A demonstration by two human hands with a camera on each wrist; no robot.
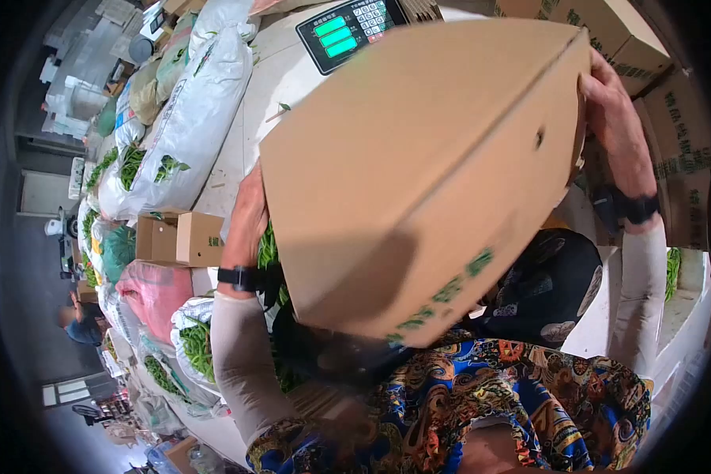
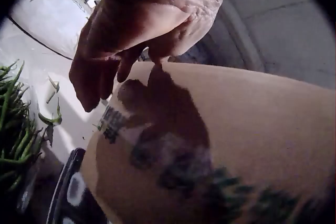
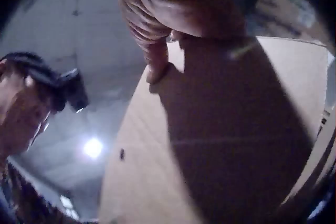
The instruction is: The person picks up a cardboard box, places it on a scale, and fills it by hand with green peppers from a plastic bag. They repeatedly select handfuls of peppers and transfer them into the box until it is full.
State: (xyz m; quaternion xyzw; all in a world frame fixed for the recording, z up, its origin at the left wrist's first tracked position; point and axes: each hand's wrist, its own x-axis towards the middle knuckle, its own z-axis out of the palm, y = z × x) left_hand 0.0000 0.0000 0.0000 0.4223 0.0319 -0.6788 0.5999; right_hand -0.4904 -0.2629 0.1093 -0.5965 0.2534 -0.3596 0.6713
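A large brown cardboard box (image 1: 419, 158) with green print is held up, tilted, in front of the chest. At its left side the left hand (image 1: 246, 207) grips an edge; in the left wrist view that hand (image 2: 147, 29) has its fingers bent at the rim of the box (image 2: 262, 129). The right hand (image 1: 618, 126) holds the opposite upper corner, and in the right wrist view the thumb of this hand (image 3: 173, 8) presses on a plain face of the box (image 3: 152, 145). The fingers behind the cardboard are hidden.
A scale with a lit green display (image 1: 341, 35) stands beyond the box. White sacks (image 1: 193, 118) of green peppers line the left, near a small open carton (image 1: 199, 238) and a pink sack (image 1: 158, 292). Printed cartons (image 1: 675, 134) are stacked at right. A person (image 1: 85, 328) is far left.
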